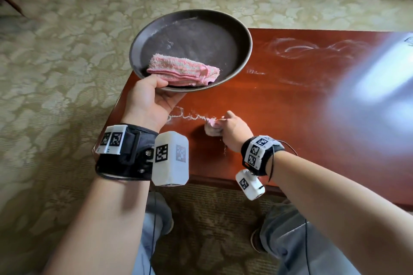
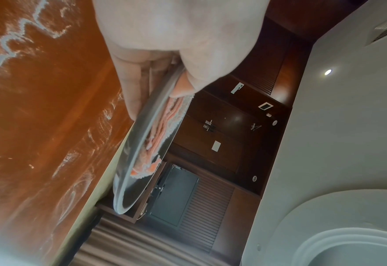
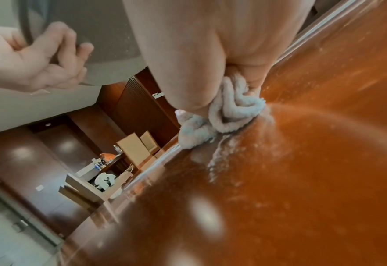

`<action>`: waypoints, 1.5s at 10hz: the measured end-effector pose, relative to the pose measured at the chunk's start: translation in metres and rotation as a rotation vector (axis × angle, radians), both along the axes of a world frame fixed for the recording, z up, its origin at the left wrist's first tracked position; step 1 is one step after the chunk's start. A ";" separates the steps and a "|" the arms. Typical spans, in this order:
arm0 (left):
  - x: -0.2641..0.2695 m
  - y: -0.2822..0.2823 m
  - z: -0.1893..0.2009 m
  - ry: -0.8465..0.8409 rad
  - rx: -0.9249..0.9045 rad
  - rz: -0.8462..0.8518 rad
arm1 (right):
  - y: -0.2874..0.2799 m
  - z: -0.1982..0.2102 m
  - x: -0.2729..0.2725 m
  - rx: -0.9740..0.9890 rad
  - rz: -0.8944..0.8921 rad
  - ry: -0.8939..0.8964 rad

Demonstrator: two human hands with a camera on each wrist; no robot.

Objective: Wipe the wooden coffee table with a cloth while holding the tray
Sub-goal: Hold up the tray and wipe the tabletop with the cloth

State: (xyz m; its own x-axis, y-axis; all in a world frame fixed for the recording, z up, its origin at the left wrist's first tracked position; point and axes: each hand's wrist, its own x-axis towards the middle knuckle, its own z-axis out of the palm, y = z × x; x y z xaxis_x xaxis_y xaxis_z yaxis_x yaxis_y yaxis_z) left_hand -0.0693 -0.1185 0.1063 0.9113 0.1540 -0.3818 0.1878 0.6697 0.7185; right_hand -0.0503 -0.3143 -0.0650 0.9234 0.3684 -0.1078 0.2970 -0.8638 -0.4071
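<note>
My left hand (image 1: 154, 98) grips the near rim of a round dark tray (image 1: 201, 29) held above the table's left end, thumb on top and fingers underneath. A folded pink cloth (image 1: 183, 71) lies in the tray (image 2: 128, 180) by my thumb. My right hand (image 1: 234, 127) holds a bunched pale cloth (image 1: 212, 128) pressed onto the red-brown wooden coffee table (image 1: 290, 107). In the right wrist view the fingers curl round the cloth (image 3: 229, 111) where it meets the table (image 3: 302, 180). A white powdery trail (image 1: 190, 116) runs left of the cloth.
More white smears (image 1: 301, 48) mark the far side of the table. A bright window glare (image 1: 368, 87) covers its right part. Patterned carpet (image 1: 67, 62) surrounds the table, and my knees (image 1: 290, 241) are just below its near edge.
</note>
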 end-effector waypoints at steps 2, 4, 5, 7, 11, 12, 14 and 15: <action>0.011 0.002 -0.010 0.008 -0.007 -0.002 | -0.025 0.004 0.032 0.191 -0.129 -0.109; 0.038 0.008 -0.030 0.035 -0.016 0.022 | -0.076 0.014 0.107 0.305 -0.444 0.052; 0.050 0.013 -0.039 0.041 -0.005 0.023 | -0.086 0.018 0.132 0.251 -0.490 0.091; 0.064 0.027 -0.053 0.064 0.003 0.039 | -0.082 0.009 0.168 0.058 -0.516 0.020; 0.044 0.053 -0.051 0.065 -0.051 0.079 | -0.003 0.008 0.125 0.304 0.396 0.215; 0.031 0.060 -0.042 0.051 -0.059 0.091 | 0.001 0.022 0.076 -0.032 -0.099 0.067; 0.001 0.074 -0.022 0.032 -0.045 0.114 | 0.018 0.021 0.031 0.001 0.036 -0.060; -0.009 0.081 -0.016 0.022 -0.042 0.136 | 0.017 0.014 0.013 -0.015 0.064 -0.066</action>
State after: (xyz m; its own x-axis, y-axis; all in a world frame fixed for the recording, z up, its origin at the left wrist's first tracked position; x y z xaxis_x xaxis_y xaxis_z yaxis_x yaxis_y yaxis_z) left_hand -0.0784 -0.0372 0.0904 0.8746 0.2586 -0.4102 0.1090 0.7194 0.6860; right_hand -0.0369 -0.2970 -0.0514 0.9033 0.4256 -0.0532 0.3776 -0.8480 -0.3718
